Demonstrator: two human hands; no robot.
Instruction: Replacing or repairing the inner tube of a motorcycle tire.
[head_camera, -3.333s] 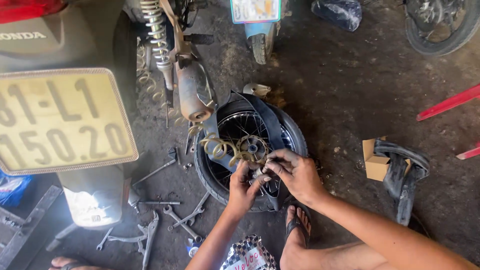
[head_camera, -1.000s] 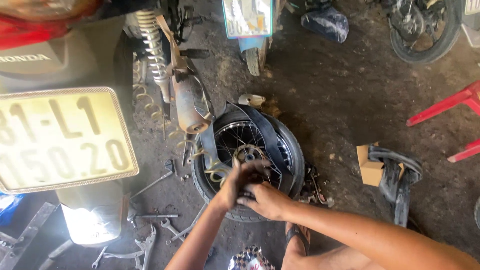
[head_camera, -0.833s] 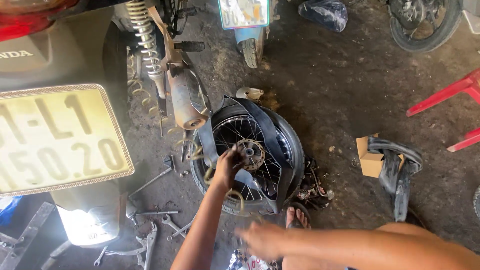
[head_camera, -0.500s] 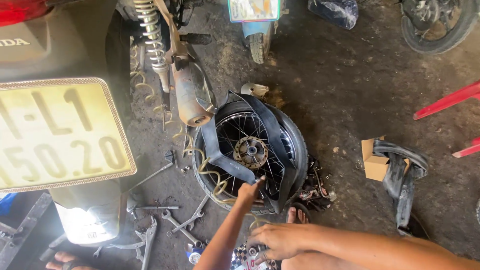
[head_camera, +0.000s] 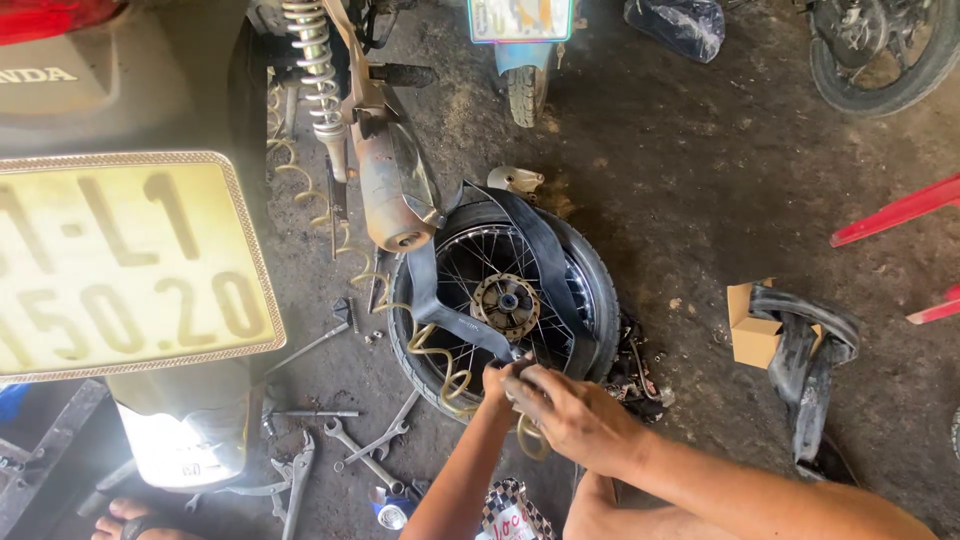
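Yellow plate (head_camera: 125, 265) left; brown box (head_camera: 752, 325) right

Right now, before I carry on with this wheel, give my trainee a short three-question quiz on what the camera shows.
1. True or false: both hands meet at the near rim of the spoked wheel.
2. What lies draped across the wheel? A) a chain B) a black inner tube C) a rag
3. On which side of the wheel in the picture do the wrenches lie on the floor?

Key: 1 true; 2 B; 3 the left side, below the exhaust pipe.
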